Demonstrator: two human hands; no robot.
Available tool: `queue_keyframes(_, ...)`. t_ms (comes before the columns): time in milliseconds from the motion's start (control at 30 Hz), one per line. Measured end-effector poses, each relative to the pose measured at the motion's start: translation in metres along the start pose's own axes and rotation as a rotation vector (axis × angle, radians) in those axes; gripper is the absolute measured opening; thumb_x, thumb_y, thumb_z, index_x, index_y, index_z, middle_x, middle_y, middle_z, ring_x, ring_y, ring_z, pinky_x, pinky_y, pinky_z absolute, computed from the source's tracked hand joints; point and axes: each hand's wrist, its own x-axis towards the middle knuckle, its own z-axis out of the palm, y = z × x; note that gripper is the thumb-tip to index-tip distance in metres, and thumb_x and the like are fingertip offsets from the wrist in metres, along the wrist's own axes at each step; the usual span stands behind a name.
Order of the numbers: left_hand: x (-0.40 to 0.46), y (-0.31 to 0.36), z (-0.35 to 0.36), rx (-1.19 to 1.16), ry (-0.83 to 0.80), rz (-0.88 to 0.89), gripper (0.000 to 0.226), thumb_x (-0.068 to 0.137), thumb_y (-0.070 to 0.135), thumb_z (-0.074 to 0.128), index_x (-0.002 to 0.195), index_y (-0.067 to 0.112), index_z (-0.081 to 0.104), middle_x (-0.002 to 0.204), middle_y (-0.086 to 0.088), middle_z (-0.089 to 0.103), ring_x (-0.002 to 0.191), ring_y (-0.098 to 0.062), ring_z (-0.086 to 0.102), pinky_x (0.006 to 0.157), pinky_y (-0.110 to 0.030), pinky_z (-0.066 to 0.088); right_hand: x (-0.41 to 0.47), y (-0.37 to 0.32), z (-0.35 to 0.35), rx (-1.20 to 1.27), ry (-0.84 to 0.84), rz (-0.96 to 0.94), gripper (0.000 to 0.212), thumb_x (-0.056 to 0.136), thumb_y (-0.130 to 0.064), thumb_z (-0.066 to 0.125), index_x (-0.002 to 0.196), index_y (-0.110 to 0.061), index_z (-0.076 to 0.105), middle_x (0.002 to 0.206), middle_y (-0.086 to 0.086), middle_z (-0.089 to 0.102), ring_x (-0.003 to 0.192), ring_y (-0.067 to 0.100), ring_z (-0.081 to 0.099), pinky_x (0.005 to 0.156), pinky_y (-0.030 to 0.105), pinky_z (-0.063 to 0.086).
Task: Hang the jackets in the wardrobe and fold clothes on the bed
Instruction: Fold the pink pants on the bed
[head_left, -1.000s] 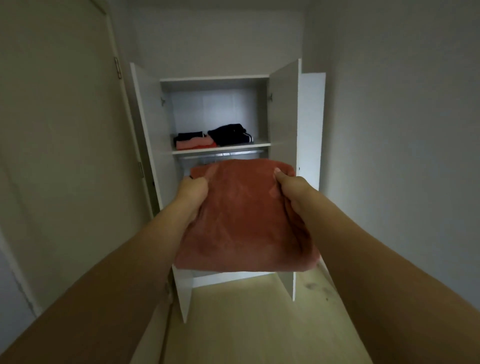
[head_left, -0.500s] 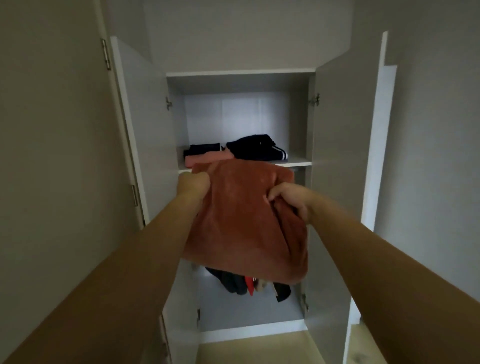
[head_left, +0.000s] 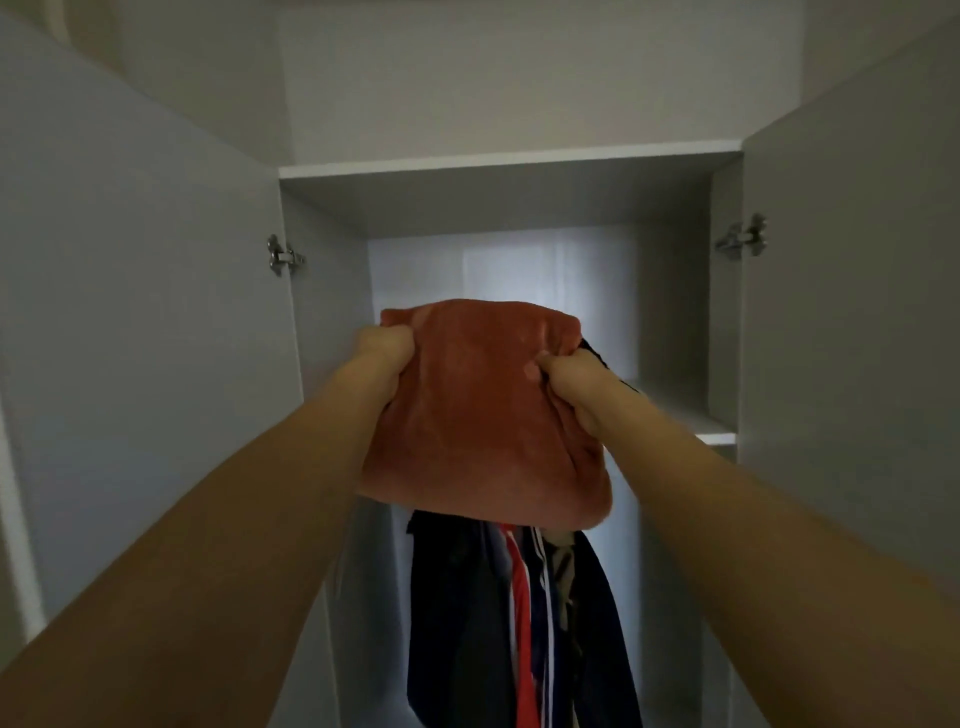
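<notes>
A folded rust-red garment (head_left: 478, 415) is held up at the level of the wardrobe's upper shelf (head_left: 717, 438). My left hand (head_left: 382, 351) grips its left edge and my right hand (head_left: 571, 376) grips its right edge, both with curled fingers. The garment hides most of the shelf and the folded clothes lying there; only a sliver of a dark garment (head_left: 592, 351) shows behind my right hand. Below the shelf, dark jackets (head_left: 467, 623) with a red and white striped one (head_left: 522, 613) hang inside the wardrobe.
The white wardrobe stands open, its left door (head_left: 145, 338) and right door (head_left: 852, 312) swung out on either side of my arms. The top panel (head_left: 509, 161) sits above the shelf compartment. The right part of the shelf shows bare.
I have come close to the wardrobe and lifted the red garment from chest height up to the shelf opening. Both hands kept their grip.
</notes>
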Motion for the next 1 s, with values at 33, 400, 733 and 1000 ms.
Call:
queue_keyframes(33, 0.025, 0.001, 0.008, 0.006, 0.025, 0.003, 0.037, 0.091, 0.012, 0.056, 0.125, -0.004, 0.055, 0.116, -0.019, 0.063, 0.092, -0.030, 0.062, 0.083, -0.037, 0.053, 0.030, -0.002, 0.007, -0.008, -0.009, -0.011, 0.028, 0.100, -0.023, 0.048, 0.122, -0.009, 0.058, 0.085, 0.004, 0.065, 0.068, 0.016, 0.062, 0.040, 0.018, 0.047)
queue_keyframes(400, 0.318, -0.028, 0.058, 0.093, 0.169, 0.113, 0.038, 0.088, 0.018, 0.059, 0.120, 0.000, 0.061, 0.117, -0.016, 0.066, 0.103, -0.034, 0.063, 0.092, -0.042, 0.054, 0.335, 0.006, 0.118, -0.162, -0.034, -0.145, 0.044, 0.101, -0.037, 0.040, 0.129, -0.006, 0.052, 0.110, 0.011, 0.063, 0.095, 0.026, 0.062, 0.080, 0.033, 0.049)
queue_keyframes(733, 0.562, -0.048, 0.095, 0.524, 0.114, 0.121, 0.042, 0.100, 0.029, 0.046, 0.133, 0.004, 0.055, 0.137, -0.014, 0.055, 0.123, -0.031, 0.053, 0.099, -0.028, 0.041, 0.571, 0.012, 0.216, -0.216, -0.060, -0.124, 0.051, 0.096, -0.025, 0.056, 0.139, -0.002, 0.041, 0.132, 0.015, 0.054, 0.112, 0.026, 0.058, 0.097, 0.034, 0.048)
queue_keyframes(1000, 0.638, -0.195, 0.134, 1.010, -0.144, -0.028, 0.050, 0.105, 0.031, 0.037, 0.146, 0.002, 0.036, 0.155, -0.017, 0.031, 0.140, -0.031, 0.033, 0.112, -0.035, 0.025, 0.669, 0.156, 0.261, -0.865, -0.131, -0.013, 0.055, 0.101, -0.036, 0.042, 0.144, -0.002, 0.036, 0.146, 0.018, 0.040, 0.131, 0.033, 0.043, 0.108, 0.037, 0.034)
